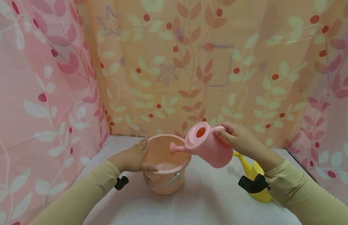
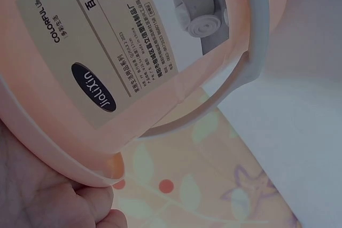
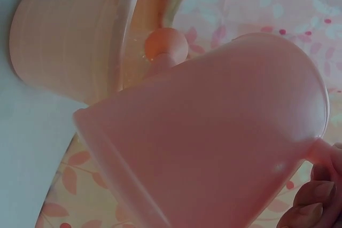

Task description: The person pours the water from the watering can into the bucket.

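In the head view my left hand (image 1: 131, 157) holds the rim of a peach bucket (image 1: 166, 187), with its thumb over the front edge. The left wrist view shows the bucket's printed label (image 2: 101, 41) close up. My right hand (image 1: 235, 136) grips the handle of a pink watering can (image 1: 214, 151). The can is tilted toward the bucket, its spout (image 1: 176, 148) over the bucket's opening. In the right wrist view the can's body (image 3: 224, 132) fills the middle, and fingers (image 3: 307, 201) curl round the handle. Flowing water cannot be made out.
A yellow watering can (image 1: 259, 195) stands on the white table (image 1: 202, 209), partly hidden behind my right forearm. The bucket's grey-blue handle (image 1: 169, 181) hangs at its front. Floral curtains (image 1: 190, 62) enclose the table at the back and sides.
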Demonstrator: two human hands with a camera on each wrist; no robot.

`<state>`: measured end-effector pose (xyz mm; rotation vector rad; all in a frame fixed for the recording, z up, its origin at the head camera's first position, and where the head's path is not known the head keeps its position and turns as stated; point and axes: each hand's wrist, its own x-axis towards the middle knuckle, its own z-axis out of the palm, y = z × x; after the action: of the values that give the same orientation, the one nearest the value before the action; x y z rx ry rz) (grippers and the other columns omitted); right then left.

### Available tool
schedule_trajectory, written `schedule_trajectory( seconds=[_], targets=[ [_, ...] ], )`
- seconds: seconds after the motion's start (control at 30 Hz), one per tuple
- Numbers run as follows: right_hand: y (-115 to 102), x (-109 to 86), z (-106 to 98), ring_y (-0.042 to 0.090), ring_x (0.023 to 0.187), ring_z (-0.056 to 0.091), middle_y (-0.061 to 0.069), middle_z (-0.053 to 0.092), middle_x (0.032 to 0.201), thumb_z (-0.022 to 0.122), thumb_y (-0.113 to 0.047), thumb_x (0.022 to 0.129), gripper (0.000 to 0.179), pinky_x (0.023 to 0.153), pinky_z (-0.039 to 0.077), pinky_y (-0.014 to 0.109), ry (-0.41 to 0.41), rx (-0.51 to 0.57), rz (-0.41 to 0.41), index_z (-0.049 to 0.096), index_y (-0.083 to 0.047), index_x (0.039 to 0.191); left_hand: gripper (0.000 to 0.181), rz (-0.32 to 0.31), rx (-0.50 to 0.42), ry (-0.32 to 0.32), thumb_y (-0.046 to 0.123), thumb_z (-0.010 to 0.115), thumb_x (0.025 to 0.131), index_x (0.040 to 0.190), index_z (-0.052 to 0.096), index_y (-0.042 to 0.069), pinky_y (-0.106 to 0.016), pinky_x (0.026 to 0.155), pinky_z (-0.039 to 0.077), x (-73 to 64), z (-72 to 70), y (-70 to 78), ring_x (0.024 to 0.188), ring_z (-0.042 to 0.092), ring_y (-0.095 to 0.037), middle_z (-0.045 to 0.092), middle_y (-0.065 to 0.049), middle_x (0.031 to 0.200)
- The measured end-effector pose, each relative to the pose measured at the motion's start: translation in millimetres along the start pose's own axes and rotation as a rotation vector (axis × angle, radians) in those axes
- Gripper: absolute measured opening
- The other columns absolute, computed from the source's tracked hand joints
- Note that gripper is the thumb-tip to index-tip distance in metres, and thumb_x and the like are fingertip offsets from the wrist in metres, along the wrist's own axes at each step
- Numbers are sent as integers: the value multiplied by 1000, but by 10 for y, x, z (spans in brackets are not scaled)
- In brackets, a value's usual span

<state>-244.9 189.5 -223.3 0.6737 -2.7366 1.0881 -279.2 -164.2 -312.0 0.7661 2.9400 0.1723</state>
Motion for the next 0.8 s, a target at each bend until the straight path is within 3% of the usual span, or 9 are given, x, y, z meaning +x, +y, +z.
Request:
schedule_trajectory(
  seconds=[0.8],
  targets=[
    [-11,-7,-16,25,74,51,9,51,73,54,-39,90,32,60,48,32,5,0,-13,52,-9,82,119,-10,12,-11,81,43,70,143,11,-8,-49,109,14,10,7,-4,138,3,-34,0,-25,149]
  ],
)
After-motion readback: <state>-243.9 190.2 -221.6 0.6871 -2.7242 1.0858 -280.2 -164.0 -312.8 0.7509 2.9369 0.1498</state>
